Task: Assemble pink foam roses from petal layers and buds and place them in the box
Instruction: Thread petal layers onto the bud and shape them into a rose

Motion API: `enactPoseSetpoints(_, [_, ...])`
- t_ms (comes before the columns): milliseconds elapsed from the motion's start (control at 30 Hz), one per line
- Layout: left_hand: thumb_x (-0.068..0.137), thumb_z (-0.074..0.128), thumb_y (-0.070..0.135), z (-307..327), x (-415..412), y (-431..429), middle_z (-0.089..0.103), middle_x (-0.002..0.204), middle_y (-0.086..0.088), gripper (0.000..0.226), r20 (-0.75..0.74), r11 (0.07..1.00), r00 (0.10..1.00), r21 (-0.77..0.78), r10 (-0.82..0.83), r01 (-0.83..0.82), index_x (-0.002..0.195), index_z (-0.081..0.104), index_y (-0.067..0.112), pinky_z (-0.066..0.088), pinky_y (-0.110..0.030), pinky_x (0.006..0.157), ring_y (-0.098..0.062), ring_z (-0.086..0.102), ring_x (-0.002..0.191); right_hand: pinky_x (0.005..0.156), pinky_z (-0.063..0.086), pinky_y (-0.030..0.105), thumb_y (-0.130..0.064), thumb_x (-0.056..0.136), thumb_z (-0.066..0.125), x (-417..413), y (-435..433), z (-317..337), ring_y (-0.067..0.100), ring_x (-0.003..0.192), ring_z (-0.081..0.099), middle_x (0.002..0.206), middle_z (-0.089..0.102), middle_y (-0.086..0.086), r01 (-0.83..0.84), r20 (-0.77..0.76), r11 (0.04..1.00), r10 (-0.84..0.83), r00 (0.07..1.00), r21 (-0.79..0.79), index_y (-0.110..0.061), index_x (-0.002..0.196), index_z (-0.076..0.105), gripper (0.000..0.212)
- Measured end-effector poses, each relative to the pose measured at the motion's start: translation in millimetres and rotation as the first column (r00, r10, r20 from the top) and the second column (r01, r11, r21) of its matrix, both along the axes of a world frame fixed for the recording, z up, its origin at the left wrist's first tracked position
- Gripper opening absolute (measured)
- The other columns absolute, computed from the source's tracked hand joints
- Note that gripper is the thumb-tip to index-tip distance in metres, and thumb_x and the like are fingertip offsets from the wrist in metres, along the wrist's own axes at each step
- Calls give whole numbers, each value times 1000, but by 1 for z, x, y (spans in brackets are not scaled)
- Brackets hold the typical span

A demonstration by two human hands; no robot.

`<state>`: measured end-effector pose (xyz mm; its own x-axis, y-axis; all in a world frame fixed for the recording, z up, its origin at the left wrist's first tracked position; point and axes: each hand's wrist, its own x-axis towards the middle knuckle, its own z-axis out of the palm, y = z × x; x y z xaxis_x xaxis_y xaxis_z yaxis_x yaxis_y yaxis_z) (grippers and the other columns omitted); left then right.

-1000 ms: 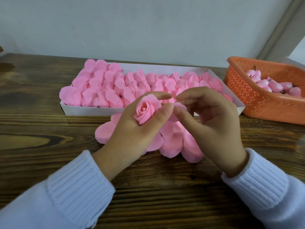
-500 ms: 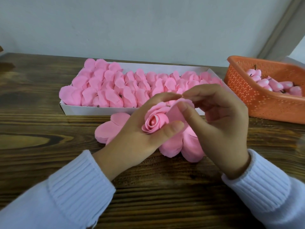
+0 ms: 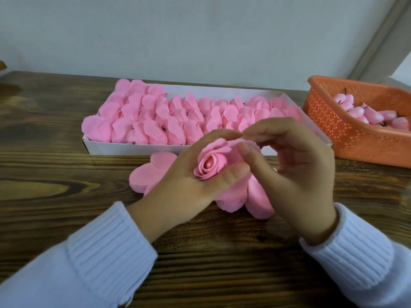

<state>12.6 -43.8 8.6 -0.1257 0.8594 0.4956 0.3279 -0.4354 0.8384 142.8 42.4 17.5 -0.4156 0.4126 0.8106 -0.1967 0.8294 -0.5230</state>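
two hands meet over the dark wooden tabletop (image 3: 55, 174), just in front of the box (image 3: 124, 148). the left hand (image 3: 189, 181) grips a half-built pink rose (image 3: 211, 162). its thumb curls along the flower's lower side, its forefinger arches over the top, and the rolled bud centre faces up toward the camera. the right hand (image 3: 295, 172) comes in from the other side with its thumb pressed on an outer petal at the rose's right edge and its curled fingers closing over it. the two forefinger tips touch above the flower. under both hands lies a pile of flat petal layers (image 3: 151, 172), spread on the wood and partly hidden by the palms. the box is long, white and shallow, packed from end to end with finished roses (image 3: 178, 116) in rows, a few bulging past its left rim. to the right, well apart from the hands, sits an orange perforated basket (image 3: 347, 134) holding loose buds (image 3: 373, 114) with dark stems. white ribbed sleeves (image 3: 106, 252) cover both wrists. a pale wall (image 3: 200, 36) runs behind.
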Motion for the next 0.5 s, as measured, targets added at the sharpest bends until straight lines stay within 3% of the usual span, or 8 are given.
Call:
enactPoseSetpoints(167, [80, 68, 32, 2, 1, -2, 68, 90, 27, 17, 11, 999, 1000, -22, -24, 25, 94, 61, 37, 43, -5, 76, 10, 62, 88, 75, 51, 22, -15, 85, 69, -1, -3, -2, 8, 82, 67, 94, 65, -18, -31, -2, 999, 31, 1000, -25, -25, 104, 62, 22])
enactPoseSetpoints(267, [78, 63, 39, 1, 2, -2, 66, 82, 13, 9, 7, 1000, 1000, -18, 19, -19, 86, 63, 34, 44, -5, 70, 7, 60, 79, 75, 51, 22, -10, 85, 68, 0, -2, -1, 10, 82, 67, 95, 67, -6, -89, -22, 994, 87, 996, -60, -20, 98, 62, 17])
enactPoseSetpoints(400, [78, 68, 41, 2, 3, -2, 64, 65, 27, 12, 126, 994, 986, 0, 109, -109, 70, 68, 50, 43, -3, 59, 12, 60, 65, 81, 50, 36, -12, 87, 62, 0, 0, 0, 19, 94, 63, 101, 63, -3, -102, 6, 990, 103, 995, -93, -22, 104, 56, 21])
enactPoseSetpoints(433, [77, 67, 49, 2, 3, 0, 63, 61, 22, 8, 193, 992, 973, -17, 125, -124, 70, 68, 52, 46, -10, 57, 6, 61, 61, 83, 48, 37, -13, 85, 60, -1, 0, 0, 19, 98, 61, 103, 60, -5, -125, 30, 982, 131, 991, -142, -24, 106, 53, 25])
enactPoseSetpoints(467, [71, 68, 62, 1, 2, 0, 61, 58, 11, 14, 265, 993, 957, -36, 121, -116, 70, 69, 48, 49, -26, 55, -16, 62, 60, 86, 47, 37, -15, 82, 60, -1, -1, 0, 19, 101, 59, 105, 58, -7, -151, 65, 968, 168, 984, -201, -24, 108, 50, 30])
enactPoseSetpoints(500, [63, 67, 74, 1, 3, 1, 54, 62, -11, 35, 332, 993, 936, -62, 116, -101, 70, 69, 40, 44, -40, 56, -32, 53, 58, 88, 46, 35, -17, 79, 61, -2, -1, -1, 17, 103, 58, 106, 57, -9, -170, 113, 951, 205, 972, -257, -23, 111, 47, 35])
